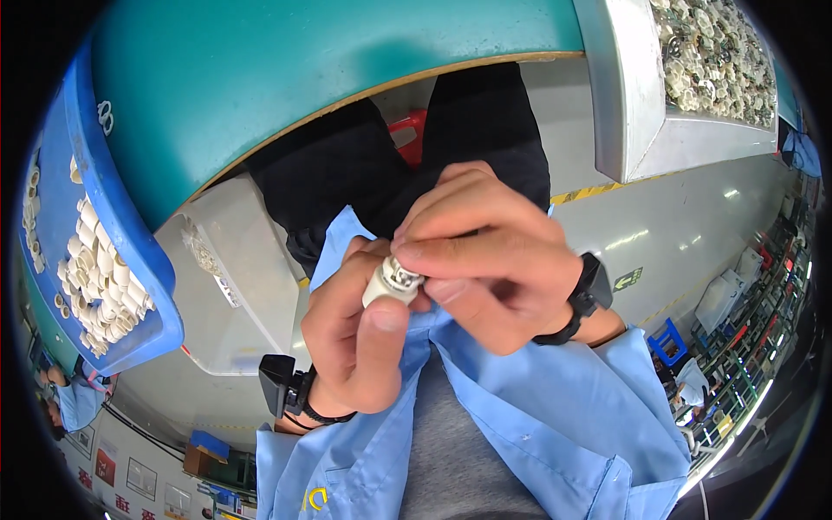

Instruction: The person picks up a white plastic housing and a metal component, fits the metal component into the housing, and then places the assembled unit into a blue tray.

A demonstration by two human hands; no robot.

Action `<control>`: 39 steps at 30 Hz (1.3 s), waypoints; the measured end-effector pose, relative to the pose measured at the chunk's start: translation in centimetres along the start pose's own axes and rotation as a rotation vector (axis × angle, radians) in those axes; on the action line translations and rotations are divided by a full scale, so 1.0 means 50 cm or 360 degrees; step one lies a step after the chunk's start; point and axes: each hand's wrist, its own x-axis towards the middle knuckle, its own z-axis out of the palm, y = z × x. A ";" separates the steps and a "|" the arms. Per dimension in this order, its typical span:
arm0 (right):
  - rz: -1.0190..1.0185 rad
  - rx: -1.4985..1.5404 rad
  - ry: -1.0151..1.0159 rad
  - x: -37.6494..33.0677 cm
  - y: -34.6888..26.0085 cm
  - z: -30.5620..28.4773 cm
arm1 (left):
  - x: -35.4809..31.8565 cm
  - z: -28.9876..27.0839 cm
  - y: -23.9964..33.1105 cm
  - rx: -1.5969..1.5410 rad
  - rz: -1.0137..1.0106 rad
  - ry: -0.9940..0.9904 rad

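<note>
My left hand (354, 342) is closed around a short white cylindrical plastic housing (386, 290), thumb against its side. The housing is tilted, its open end toward my right hand. In that end sits a small white insert (402, 276) with metal-looking parts. My right hand (494, 260) is closed, its thumb and fingertips pinched on the insert at the housing's mouth. The fingers hide part of the insert, so how deep it sits I cannot tell. Both hands are above my lap, in front of my blue jacket.
A blue tray (130, 199) of white cylindrical housings stands at left on a green table (260, 78). Two white rings (105, 117) lie beside it. At upper right a metal bin (628, 104) holds many small parts. Below the table is a translucent box (260, 295).
</note>
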 end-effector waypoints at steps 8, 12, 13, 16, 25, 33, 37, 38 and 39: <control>0.0188 0.0464 -0.0312 0.046 -0.008 -0.041 | 0.007 -0.035 0.005 -0.0229 -0.0158 -0.0398; 0.0200 0.0384 -0.0315 0.045 -0.016 -0.042 | 0.019 -0.033 0.008 0.0043 0.0051 -0.0450; 0.0200 0.0387 -0.0318 0.045 -0.018 -0.042 | 0.022 -0.032 0.008 0.0193 0.0156 -0.0445; 0.0197 0.0314 -0.0350 0.041 -0.020 -0.046 | 0.029 -0.036 -0.001 0.0391 0.0324 -0.0468; -0.0038 0.0382 -0.0338 0.030 -0.001 -0.040 | 0.013 -0.029 -0.004 0.0175 0.0191 -0.0443; 0.0004 0.0378 -0.0239 0.012 -0.009 -0.030 | 0.014 -0.033 -0.012 0.0357 0.0469 -0.0543; -0.0027 0.0451 -0.0310 0.012 -0.002 -0.036 | 0.024 -0.036 -0.015 0.0148 0.0366 -0.0704; -0.0042 0.0439 -0.0296 0.012 -0.001 -0.034 | 0.025 -0.036 -0.013 0.0144 0.0367 -0.0705; -0.0059 0.0427 -0.0281 0.014 0.000 -0.031 | 0.026 -0.036 -0.007 0.0095 0.0265 -0.0694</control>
